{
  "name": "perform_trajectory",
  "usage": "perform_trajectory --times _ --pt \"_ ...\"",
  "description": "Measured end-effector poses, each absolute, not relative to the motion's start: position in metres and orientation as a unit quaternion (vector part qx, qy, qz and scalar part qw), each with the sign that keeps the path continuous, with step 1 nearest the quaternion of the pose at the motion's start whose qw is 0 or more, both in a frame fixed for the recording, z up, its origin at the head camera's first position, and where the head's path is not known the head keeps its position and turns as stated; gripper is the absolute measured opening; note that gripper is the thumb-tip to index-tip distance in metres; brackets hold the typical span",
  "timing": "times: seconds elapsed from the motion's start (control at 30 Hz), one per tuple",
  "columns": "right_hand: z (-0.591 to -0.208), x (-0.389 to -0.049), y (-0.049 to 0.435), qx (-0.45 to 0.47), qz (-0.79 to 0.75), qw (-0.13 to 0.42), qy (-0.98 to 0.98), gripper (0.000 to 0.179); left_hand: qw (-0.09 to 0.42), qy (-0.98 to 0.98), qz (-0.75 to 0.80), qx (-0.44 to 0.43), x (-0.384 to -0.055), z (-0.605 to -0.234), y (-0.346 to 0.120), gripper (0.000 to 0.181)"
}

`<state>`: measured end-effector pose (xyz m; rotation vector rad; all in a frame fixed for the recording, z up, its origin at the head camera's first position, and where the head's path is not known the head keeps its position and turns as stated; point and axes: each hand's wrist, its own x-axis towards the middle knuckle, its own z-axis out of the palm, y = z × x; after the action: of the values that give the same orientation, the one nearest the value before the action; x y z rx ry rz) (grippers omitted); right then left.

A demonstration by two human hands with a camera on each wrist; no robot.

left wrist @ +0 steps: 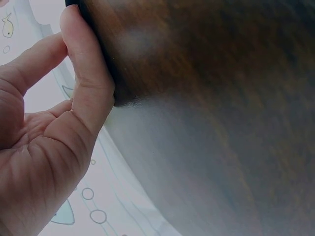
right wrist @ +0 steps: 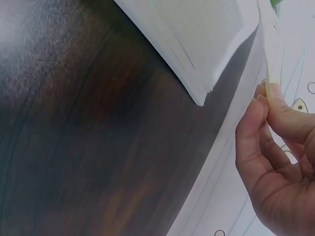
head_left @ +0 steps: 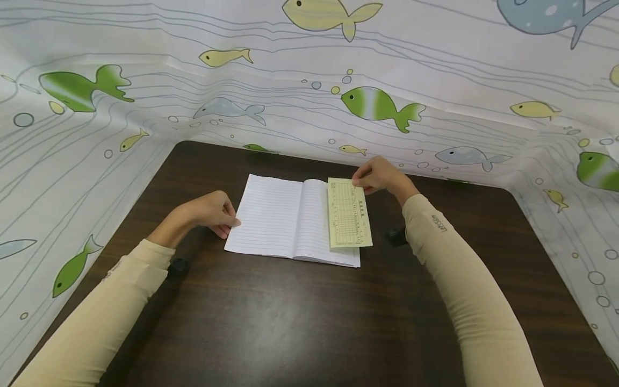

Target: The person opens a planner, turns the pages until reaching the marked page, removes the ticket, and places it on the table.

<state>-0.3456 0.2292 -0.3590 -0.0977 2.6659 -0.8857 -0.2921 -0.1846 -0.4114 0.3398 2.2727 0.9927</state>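
An open lined notebook [head_left: 268, 214] lies on the dark table. At its left edge is my left hand [head_left: 211, 214], its thumb and fingers pinching the page edge in the head view; the left wrist view does not show the paper between them. My right hand [head_left: 380, 176] pinches the top right corner of a yellow printed slip [head_left: 347, 215] between thumb and fingers. This slip stands over the right page and hides part of it. From the right wrist view, the slip [right wrist: 269, 46] is seen nearly edge-on, with the notebook's corner [right wrist: 199, 93] beside it.
The dark wooden table [head_left: 290, 317] reaches around the notebook on all sides. A fish-patterned white sheet [head_left: 290, 80] rises behind the table and along both sides. Dark wrist straps [head_left: 396, 237] show under the cream sleeves [head_left: 464, 290].
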Motion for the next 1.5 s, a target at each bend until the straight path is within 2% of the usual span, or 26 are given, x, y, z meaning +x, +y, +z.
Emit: perform_trajectory --times 0.77,1.3,1.5 --pt "-0.342 -0.338 0.277 -0.02 -0.299 0.18 0.937 0.032 0.311 0.866 0.372 0.122 -0.29 -0.41 -0.184 0.024" --pt "-0.36 -0.326 0.322 0.016 -0.27 0.223 0.937 0.03 0.307 0.867 0.372 0.125 -0.291 -0.414 -0.187 0.024" --pt "-0.374 -0.324 0.333 0.043 -0.274 0.218 0.936 0.025 0.307 0.867 0.372 0.126 -0.291 -0.414 -0.187 0.023"
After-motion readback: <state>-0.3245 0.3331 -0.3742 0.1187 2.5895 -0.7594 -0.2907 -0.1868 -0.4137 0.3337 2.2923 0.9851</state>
